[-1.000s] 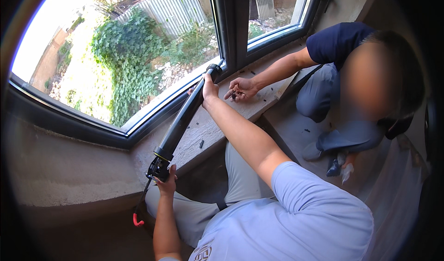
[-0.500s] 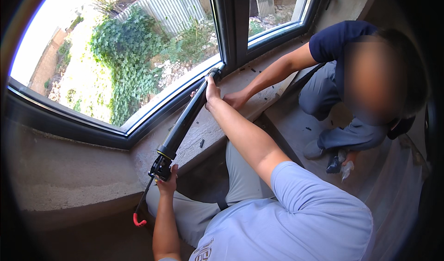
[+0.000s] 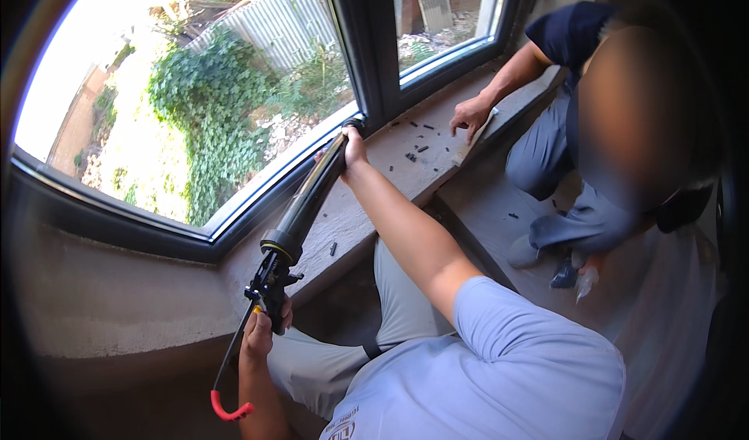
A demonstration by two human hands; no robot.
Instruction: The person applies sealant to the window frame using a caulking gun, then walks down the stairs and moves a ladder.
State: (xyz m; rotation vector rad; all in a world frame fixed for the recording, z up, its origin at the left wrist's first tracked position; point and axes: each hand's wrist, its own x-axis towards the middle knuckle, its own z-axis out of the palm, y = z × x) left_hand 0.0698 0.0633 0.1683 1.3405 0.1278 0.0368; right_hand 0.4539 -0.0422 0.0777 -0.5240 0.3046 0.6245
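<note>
A long black caulking gun (image 3: 306, 198) with a yellow ring near its rear and a red-hooked rod is lying slanted along the window frame (image 3: 367, 58), nozzle pointing toward one o'clock. The left hand (image 3: 264, 327) is curling shut around its trigger grip; the right hand (image 3: 353, 147) is wrapping closed around the barrel's front end. One gun, two panes, several small black bits (image 3: 413, 153) are scattering over the concrete sill (image 3: 367, 194). Another person's hand (image 3: 470, 115) is resting on the sill at two o'clock.

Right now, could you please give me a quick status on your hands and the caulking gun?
Left hand on caulking gun handle. Right hand steadies the tube near its tip at the window frame. Co-worker's hand rests on the sill, apart.
</note>
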